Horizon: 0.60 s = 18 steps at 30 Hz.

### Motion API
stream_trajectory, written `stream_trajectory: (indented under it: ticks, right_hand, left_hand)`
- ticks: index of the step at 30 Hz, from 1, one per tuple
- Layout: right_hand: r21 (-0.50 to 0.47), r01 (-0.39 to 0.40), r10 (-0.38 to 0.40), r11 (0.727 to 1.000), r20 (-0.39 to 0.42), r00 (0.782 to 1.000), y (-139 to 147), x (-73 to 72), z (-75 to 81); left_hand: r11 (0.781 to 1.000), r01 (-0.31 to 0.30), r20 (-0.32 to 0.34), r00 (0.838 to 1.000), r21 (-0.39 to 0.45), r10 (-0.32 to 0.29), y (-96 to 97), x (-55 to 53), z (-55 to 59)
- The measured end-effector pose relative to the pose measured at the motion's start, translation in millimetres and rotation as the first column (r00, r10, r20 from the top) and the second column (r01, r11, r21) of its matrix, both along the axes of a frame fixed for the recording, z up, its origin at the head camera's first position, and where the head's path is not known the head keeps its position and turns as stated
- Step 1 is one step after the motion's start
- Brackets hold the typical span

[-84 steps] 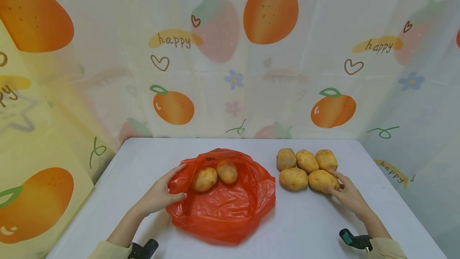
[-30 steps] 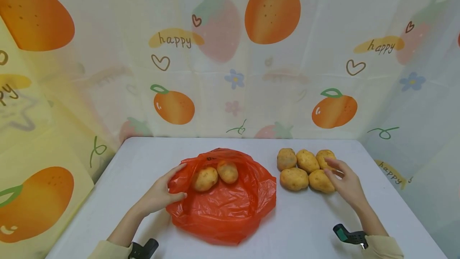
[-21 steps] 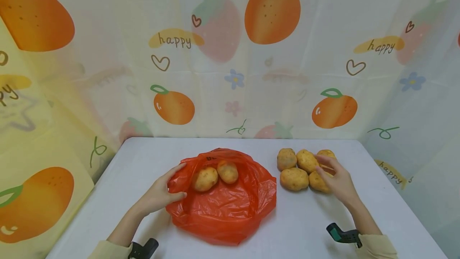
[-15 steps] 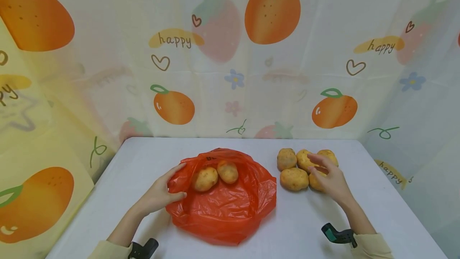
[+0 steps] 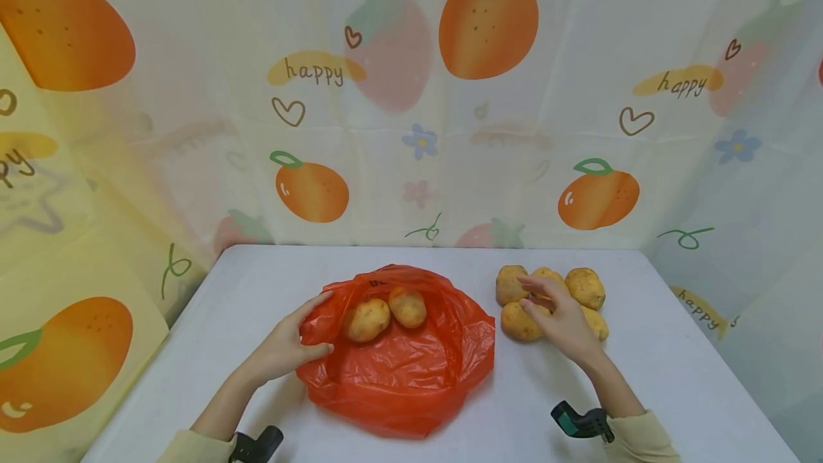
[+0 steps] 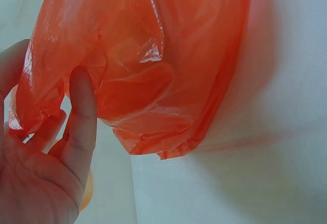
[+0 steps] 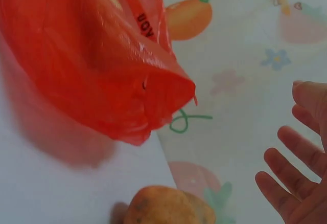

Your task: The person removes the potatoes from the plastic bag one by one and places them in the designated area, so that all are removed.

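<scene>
A red plastic bag (image 5: 411,384) lies with its mouth spread, and two potatoes sit inside: an oblong one (image 5: 368,320) and a rounder one (image 5: 407,307). My left hand (image 5: 283,349) holds the bag's left rim between thumb and fingers; in the left wrist view the red film (image 6: 153,91) passes between them. Over the loose potatoes right of the bag hovers my right hand (image 5: 561,316), fingers loosely bent and holding nothing. Beneath its fingertips are the front left potato (image 5: 519,326) and the back left potato (image 5: 509,284). It partly hides the middle and front right potatoes (image 5: 598,324).
The back right potato (image 5: 585,288) is in full view. All stands on a white table (image 5: 514,406) whose far edge meets a fruit-patterned cloth (image 5: 476,184). Each wrist wears a black device, such as the right one (image 5: 581,424).
My right hand has left the front right potato and moved left across the group to above the left potatoes. My left hand and the bag have stayed in place.
</scene>
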State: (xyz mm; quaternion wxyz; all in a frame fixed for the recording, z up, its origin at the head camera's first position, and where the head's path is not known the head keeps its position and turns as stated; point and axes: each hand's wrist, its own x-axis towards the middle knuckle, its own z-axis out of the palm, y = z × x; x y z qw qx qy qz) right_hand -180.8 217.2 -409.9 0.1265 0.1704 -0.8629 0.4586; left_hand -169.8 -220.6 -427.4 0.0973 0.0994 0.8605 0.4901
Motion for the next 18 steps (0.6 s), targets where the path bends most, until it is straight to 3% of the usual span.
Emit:
stream_trajectory:
  ticks: [9, 18]
  right_hand:
    - [-0.015, -0.04, 0.04, 0.999, 0.048, 0.998, -17, -7.5, -3.8]
    - [-0.05, -0.077, 0.082, 0.996, 0.122, 0.989, -39, -7.0, 2.7]
  left_hand:
    - [0.999, 0.039, -0.019, 0.999, 0.013, -0.039, 0.2, 1.3, 1.8]
    - [1.0, 0.026, -0.007, 1.0, 0.0, -0.026, 2.2, 0.9, 1.9]
